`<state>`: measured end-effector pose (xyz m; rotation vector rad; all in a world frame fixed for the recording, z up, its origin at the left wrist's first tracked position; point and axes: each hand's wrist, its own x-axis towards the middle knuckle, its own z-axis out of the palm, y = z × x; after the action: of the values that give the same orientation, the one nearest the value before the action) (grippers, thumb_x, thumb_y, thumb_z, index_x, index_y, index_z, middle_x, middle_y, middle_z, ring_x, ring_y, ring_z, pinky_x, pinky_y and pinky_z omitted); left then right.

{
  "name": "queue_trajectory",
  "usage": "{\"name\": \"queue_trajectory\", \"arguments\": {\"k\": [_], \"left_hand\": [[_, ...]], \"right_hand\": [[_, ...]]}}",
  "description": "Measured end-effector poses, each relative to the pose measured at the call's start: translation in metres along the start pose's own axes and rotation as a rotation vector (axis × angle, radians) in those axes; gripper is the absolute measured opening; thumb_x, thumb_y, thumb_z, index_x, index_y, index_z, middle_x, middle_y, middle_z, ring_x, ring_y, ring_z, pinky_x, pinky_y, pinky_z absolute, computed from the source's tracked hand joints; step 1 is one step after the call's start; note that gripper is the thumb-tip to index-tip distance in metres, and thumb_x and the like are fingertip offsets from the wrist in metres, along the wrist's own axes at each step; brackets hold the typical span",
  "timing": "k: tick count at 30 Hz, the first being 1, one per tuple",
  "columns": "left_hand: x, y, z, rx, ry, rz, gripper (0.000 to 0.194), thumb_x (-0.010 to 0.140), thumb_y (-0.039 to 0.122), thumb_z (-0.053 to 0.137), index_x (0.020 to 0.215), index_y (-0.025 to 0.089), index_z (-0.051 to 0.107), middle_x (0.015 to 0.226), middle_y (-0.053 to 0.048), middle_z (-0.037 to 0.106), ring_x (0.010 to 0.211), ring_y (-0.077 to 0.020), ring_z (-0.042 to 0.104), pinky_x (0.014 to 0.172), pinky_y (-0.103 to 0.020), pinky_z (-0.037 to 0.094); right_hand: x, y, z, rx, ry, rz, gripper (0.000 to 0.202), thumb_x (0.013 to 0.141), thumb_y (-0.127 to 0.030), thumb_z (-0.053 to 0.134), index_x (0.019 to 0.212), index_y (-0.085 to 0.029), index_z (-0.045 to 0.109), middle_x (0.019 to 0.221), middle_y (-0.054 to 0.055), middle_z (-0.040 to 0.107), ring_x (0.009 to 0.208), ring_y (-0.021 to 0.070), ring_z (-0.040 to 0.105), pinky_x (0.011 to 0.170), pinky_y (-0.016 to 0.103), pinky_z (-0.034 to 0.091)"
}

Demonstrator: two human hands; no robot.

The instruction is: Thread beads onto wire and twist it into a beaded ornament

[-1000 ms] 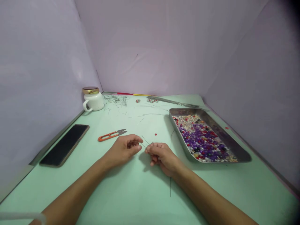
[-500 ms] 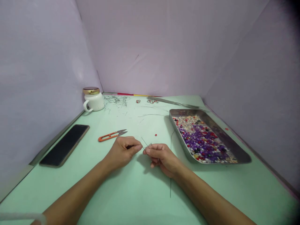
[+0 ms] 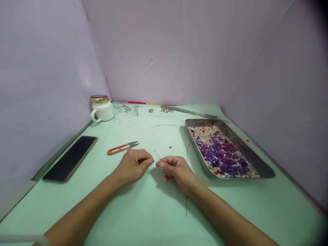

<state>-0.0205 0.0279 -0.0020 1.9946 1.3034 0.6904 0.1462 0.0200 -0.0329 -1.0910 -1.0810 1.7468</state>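
In the middle of the table my right hand (image 3: 176,171) pinches a thin wire (image 3: 157,154) whose end sticks up to the left. Facing it across a small gap, my left hand (image 3: 135,165) has thumb and forefinger pressed together; whatever may be between them is too small to make out. Just behind the left hand lie orange thread snips (image 3: 122,147), blades pointing right. A single red bead (image 3: 170,147) rests on the table beyond the right hand. Another length of wire (image 3: 186,206) runs beneath the right wrist.
At right stands a metal tray (image 3: 265,169) of mixed beads (image 3: 217,150). A phone (image 3: 71,158) lies at left, near a white mug (image 3: 104,111) with a gold lid. Along the back are wire scraps (image 3: 128,110), small beaded pieces (image 3: 166,110) and a bundle of wires (image 3: 192,112).
My left fingertips have drawn slightly left, away from the right hand, and the gap between them is a little wider. The wire remains in my right fingers.
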Motion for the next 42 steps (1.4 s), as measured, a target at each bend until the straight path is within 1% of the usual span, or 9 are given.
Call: {"name": "queue_trajectory", "arguments": {"k": [7, 10, 12, 18, 26, 30, 34, 39, 42], "left_hand": [[0.002, -0.003, 0.004, -0.158, -0.083, -0.111, 0.016, 0.073, 0.022, 0.047, 0.065, 0.014, 0.058, 0.051, 0.003, 0.051, 0.049, -0.0085, 0.043, 0.047, -0.019, 0.033], [0.0, 0.0, 0.005, -0.156, -0.062, -0.118, 0.016, 0.073, 0.02, 0.047, 0.064, 0.014, 0.058, 0.05, 0.003, 0.051, 0.047, -0.0081, 0.042, 0.046, -0.019, 0.034], [-0.002, 0.001, 0.007, -0.087, -0.008, -0.06, 0.016, 0.073, 0.019, 0.047, 0.064, 0.015, 0.059, 0.051, 0.003, 0.053, 0.048, -0.0085, 0.044, 0.047, -0.02, 0.034], [-0.007, -0.004, 0.013, 0.128, 0.174, 0.267, 0.012, 0.073, 0.013, 0.048, 0.067, 0.016, 0.059, 0.06, 0.001, 0.059, 0.054, -0.0094, 0.049, 0.052, -0.021, 0.036], [-0.009, -0.007, 0.014, 0.253, 0.213, 0.502, 0.013, 0.071, 0.01, 0.047, 0.067, 0.015, 0.059, 0.054, 0.0, 0.055, 0.049, -0.0097, 0.046, 0.047, -0.022, 0.033], [-0.008, -0.006, 0.013, 0.347, 0.202, 0.554, 0.017, 0.071, 0.01, 0.045, 0.062, 0.015, 0.058, 0.049, 0.001, 0.05, 0.045, -0.0097, 0.042, 0.045, -0.023, 0.03], [-0.008, -0.005, 0.012, 0.406, 0.175, 0.539, 0.017, 0.072, 0.01, 0.044, 0.064, 0.015, 0.058, 0.051, 0.0, 0.052, 0.047, -0.0102, 0.043, 0.046, -0.023, 0.03], [-0.009, -0.004, 0.012, 0.462, 0.195, 0.568, 0.016, 0.072, 0.01, 0.043, 0.066, 0.015, 0.057, 0.052, -0.001, 0.053, 0.048, -0.0109, 0.042, 0.046, -0.024, 0.031], [-0.01, -0.004, 0.013, 0.506, 0.228, 0.598, 0.018, 0.07, 0.006, 0.042, 0.068, 0.015, 0.057, 0.055, -0.001, 0.055, 0.049, -0.0117, 0.043, 0.046, -0.024, 0.031]], "right_hand": [[-0.002, -0.006, 0.001, 0.103, -0.032, 0.052, 0.02, 0.056, -0.03, 0.072, 0.062, -0.013, 0.063, 0.044, -0.006, 0.04, 0.042, 0.0043, 0.032, 0.041, 0.018, 0.04], [-0.003, -0.007, 0.002, 0.126, -0.032, 0.069, 0.02, 0.055, -0.029, 0.072, 0.06, -0.013, 0.063, 0.043, -0.006, 0.039, 0.042, 0.0042, 0.032, 0.04, 0.017, 0.04], [-0.003, -0.007, 0.001, 0.138, -0.033, 0.078, 0.019, 0.055, -0.029, 0.072, 0.061, -0.013, 0.064, 0.044, -0.006, 0.039, 0.042, 0.0041, 0.031, 0.039, 0.017, 0.04], [-0.002, -0.005, 0.0, 0.157, -0.057, 0.083, 0.019, 0.058, -0.029, 0.071, 0.065, -0.012, 0.064, 0.046, -0.006, 0.038, 0.042, 0.0037, 0.032, 0.04, 0.017, 0.042], [-0.004, -0.004, -0.001, 0.196, -0.077, 0.119, 0.016, 0.056, -0.025, 0.07, 0.059, -0.012, 0.061, 0.047, -0.006, 0.038, 0.042, 0.0039, 0.029, 0.038, 0.017, 0.041], [-0.005, -0.003, -0.001, 0.189, -0.061, 0.126, 0.012, 0.055, -0.022, 0.067, 0.057, -0.012, 0.06, 0.044, -0.007, 0.037, 0.042, 0.004, 0.027, 0.039, 0.016, 0.041], [-0.004, -0.005, -0.001, 0.145, -0.056, 0.101, 0.01, 0.055, -0.021, 0.064, 0.054, -0.013, 0.059, 0.043, -0.007, 0.037, 0.042, 0.0043, 0.028, 0.039, 0.016, 0.04], [-0.003, -0.007, -0.001, 0.019, -0.065, 0.076, 0.007, 0.056, -0.02, 0.061, 0.053, -0.014, 0.058, 0.051, -0.003, 0.048, 0.045, 0.0058, 0.036, 0.042, 0.018, 0.04], [-0.004, -0.006, 0.0, -0.052, -0.082, 0.059, 0.006, 0.056, -0.019, 0.059, 0.053, -0.014, 0.058, 0.054, -0.002, 0.05, 0.052, 0.0084, 0.042, 0.043, 0.018, 0.039]]}}
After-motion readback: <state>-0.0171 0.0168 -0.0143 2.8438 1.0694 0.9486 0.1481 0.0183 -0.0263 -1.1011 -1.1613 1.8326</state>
